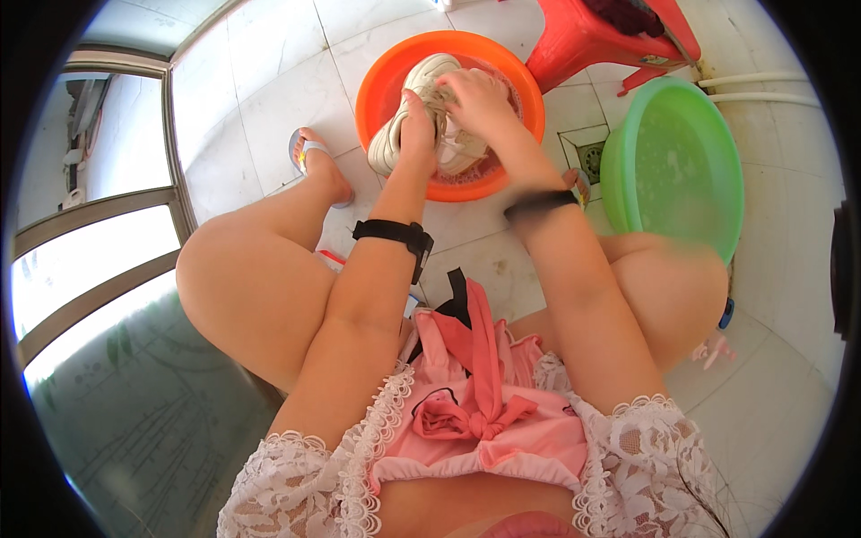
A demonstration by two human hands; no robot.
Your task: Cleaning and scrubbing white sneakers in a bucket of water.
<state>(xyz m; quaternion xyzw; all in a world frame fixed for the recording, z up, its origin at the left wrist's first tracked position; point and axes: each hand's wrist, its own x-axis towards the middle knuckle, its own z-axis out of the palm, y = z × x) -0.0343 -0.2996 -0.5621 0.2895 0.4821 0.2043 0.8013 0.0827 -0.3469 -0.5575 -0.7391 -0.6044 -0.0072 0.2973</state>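
Note:
A cream-white sneaker (392, 141) is held tilted over the orange basin (526, 72), its ridged sole edge toward the left. My left hand (418, 130) grips it at the opening, thumb up along its side and the other fingers hidden. My right hand (482, 100) is bent over the shoe's upper from the right. Its fingertips press on the upper near the laces, and whatever lies under the palm is out of sight. Below both hands, a second white shoe (464, 154) rests in the basin among sudsy water.
To the right stands a green basin (737, 170) with cloudy water, beside a floor drain (590, 157). A red plastic stool (574, 40) with dark cloth (628, 16) on it is behind. White pipes (762, 81) run along the right wall. A framed glass door (175, 134) is at the left.

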